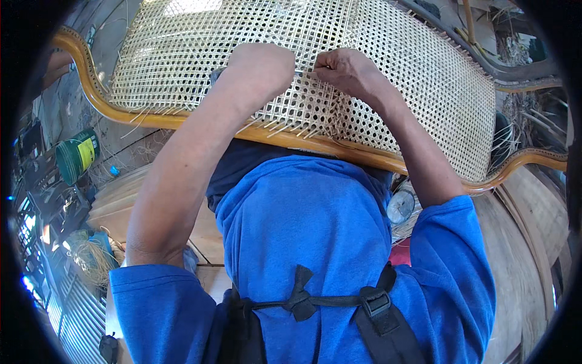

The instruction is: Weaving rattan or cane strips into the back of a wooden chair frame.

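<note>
A pale woven cane panel [400,73] stretches across a curved, varnished wooden frame [279,136] in front of me. Over the middle of the weave, my left hand [262,65] is closed with its back up, hiding its fingers. My right hand [347,70] is just to the right, closed in a pinch close above the cane. In the narrow gap between the hands runs something thin and greyish; its kind and which hand holds it are unclear. Loose cane ends [285,128] stick out along the frame's near edge, below my hands.
A green tin with a yellow label [77,155] lies at the left, near a tangle of cane strands [91,261]. A round, clear-topped container [401,206] sits right of my body. Wooden boards [515,242] lie at the right. Part of another person's arm [57,64] shows at far left.
</note>
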`<state>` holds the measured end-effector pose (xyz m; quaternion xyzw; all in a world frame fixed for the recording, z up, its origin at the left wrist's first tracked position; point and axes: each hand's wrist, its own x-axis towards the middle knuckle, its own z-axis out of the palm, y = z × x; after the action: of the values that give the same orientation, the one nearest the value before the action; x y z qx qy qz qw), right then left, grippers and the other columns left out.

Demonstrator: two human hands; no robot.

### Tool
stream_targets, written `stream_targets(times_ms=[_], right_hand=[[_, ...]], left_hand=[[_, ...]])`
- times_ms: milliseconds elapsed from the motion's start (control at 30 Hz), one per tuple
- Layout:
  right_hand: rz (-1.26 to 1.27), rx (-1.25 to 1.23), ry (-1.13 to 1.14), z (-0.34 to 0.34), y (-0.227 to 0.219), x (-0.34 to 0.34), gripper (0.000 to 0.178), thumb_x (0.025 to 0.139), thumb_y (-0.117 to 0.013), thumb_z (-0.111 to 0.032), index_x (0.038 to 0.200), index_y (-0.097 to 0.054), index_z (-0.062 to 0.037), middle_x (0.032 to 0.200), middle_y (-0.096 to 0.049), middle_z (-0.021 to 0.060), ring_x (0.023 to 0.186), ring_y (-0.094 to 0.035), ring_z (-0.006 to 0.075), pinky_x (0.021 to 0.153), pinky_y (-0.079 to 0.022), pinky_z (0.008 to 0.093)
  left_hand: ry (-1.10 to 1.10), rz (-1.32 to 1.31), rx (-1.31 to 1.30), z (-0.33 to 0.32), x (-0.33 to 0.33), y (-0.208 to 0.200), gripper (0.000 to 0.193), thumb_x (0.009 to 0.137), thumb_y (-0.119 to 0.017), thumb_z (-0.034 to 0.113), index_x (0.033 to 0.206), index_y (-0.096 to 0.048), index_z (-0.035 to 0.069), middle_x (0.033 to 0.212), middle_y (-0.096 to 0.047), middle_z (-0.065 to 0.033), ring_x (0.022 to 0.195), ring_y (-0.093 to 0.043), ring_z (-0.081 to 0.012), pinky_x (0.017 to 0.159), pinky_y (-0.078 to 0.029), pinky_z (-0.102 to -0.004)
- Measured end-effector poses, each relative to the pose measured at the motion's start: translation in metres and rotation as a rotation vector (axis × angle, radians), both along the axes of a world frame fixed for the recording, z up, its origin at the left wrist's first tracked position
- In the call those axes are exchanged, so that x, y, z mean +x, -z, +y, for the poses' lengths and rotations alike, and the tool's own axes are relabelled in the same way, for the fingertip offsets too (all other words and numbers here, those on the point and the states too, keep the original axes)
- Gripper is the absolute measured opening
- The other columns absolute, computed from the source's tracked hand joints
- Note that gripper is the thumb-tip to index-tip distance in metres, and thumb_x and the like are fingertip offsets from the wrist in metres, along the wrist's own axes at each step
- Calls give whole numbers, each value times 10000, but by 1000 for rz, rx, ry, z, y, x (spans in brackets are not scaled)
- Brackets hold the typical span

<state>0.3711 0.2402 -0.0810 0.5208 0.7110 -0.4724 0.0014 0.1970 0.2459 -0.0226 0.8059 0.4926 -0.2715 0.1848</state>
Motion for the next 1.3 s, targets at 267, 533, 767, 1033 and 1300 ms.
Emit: stream_targets(times_ms=[267,533,767,1033,1300], right_hand=[[24,68,-15,-5,-1,-3,213,780,-584,-238,847,-665,-54,691,-617,161,632,-605,274,638,-476,372],[-17,104,-1,-5,0,-3,206,762,-575,-204,806,-662,-22,694,-630,187,665,-638,314,653,-499,396],[-39,156,9,-9,-3,-2,195,736,-547,-173,745,-619,8,553,-562,159,483,-551,209,497,-440,365],[-227,186,-57,-14,3,-13,227,856,-505,-222,826,-636,-40,678,-627,177,659,-643,294,624,-513,394],[-6,466,-175,-15,6,-3,185,847,-577,-212,928,-595,-46,817,-624,135,833,-611,282,793,-486,389]], left_hand=[[145,32,8,16,16,-12,168,748,-545,97,834,-678,40,816,-672,-141,781,-666,-280,674,-528,-398],[125,89,-137,30,29,-10,202,748,-568,88,902,-688,36,882,-674,-138,810,-664,-272,696,-533,-388],[137,127,-190,32,31,-4,200,742,-590,95,909,-688,43,899,-672,-137,820,-660,-286,701,-531,-395],[161,-135,-2,6,-4,15,198,806,-532,152,839,-673,16,821,-663,-176,781,-659,-319,679,-524,-426],[-38,-140,-44,9,-2,10,301,805,-523,256,835,-655,-13,787,-646,-208,739,-646,-355,674,-517,-437]])
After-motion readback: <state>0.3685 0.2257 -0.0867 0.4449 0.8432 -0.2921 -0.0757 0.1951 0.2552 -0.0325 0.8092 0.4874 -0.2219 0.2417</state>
